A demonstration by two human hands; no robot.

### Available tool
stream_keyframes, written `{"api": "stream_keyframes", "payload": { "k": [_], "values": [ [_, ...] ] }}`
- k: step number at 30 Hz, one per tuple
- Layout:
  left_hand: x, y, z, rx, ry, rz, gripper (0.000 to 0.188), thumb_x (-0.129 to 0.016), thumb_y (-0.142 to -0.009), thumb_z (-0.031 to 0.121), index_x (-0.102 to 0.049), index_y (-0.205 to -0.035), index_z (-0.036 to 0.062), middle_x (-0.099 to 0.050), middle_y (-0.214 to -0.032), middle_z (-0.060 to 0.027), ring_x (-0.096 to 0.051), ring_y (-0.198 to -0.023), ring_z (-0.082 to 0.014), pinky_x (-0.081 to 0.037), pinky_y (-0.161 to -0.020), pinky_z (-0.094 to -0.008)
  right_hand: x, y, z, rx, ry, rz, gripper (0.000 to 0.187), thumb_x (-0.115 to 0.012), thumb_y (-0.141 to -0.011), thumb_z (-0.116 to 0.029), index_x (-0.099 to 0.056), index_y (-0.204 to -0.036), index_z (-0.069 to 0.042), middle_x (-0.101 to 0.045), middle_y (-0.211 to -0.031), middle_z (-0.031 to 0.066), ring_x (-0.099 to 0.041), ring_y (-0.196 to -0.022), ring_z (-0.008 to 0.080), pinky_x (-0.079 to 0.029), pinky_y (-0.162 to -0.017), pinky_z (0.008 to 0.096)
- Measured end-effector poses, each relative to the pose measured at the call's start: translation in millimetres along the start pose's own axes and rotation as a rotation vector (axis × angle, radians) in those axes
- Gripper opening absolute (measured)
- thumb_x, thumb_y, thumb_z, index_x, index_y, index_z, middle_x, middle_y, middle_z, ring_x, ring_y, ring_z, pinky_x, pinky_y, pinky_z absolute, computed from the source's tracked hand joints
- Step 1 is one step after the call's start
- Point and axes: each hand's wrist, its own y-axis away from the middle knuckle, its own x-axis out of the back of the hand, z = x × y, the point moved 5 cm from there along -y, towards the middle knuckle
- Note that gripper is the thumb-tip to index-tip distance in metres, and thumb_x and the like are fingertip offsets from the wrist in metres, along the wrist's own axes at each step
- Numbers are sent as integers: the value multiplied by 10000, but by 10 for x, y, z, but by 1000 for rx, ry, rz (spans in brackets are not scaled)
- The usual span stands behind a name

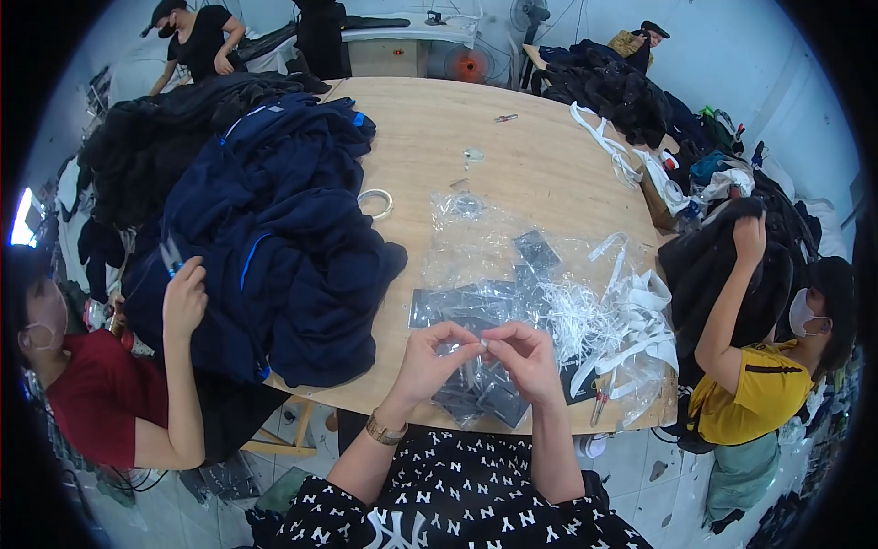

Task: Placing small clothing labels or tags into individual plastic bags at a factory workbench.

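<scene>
My left hand (430, 364) and my right hand (525, 363) meet fingertip to fingertip over the near edge of the table, both closed in a pinch. A tiny whitish bit (485, 342) shows between the fingertips, too small to name. Under and beyond my hands, dark hang tags (457, 306) lie in and around clear plastic bags (457, 224). Right of my right hand is a tangle of thin white strings (578, 316), with white strips (645, 306) beside it. Thread snips (599, 403) rest at the near right of the table.
Navy garments (311, 229) are heaped on the left, with a tape roll (376, 203) beside them. Close by at the left, a person in red (110, 403) raises snips (171, 254). At the right, a person in yellow (750, 393) handles dark cloth (732, 247). Others work farther back.
</scene>
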Motion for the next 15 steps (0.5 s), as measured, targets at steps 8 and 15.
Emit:
{"api": "stream_keyframes", "payload": {
  "k": [8, 15],
  "values": [
    [-4, 44, 294, -250, -181, -113, 186, -652, -746, 113, -613, -905, 25, -616, -911, -85, -551, -889, -183, -424, -768, -326, -201, 58, -143, 47, -126, -56, 110, -578, -802, 19, -619, -904, 29, -605, -804, 62, -562, -681, 101, -459, -619, 223],
    [367, 167, 622, -178, -588, 66, 69, -610, -767, 62, -597, -745, -2, -559, -604, -59, -518, -541, -113, -410, -529, -247, -221, 36, -212, 70, 244, -6, 167, -591, -799, -22, -625, -959, 13, -605, -866, 38, -565, -735, 79, -447, -673, 205]
  ]
}}
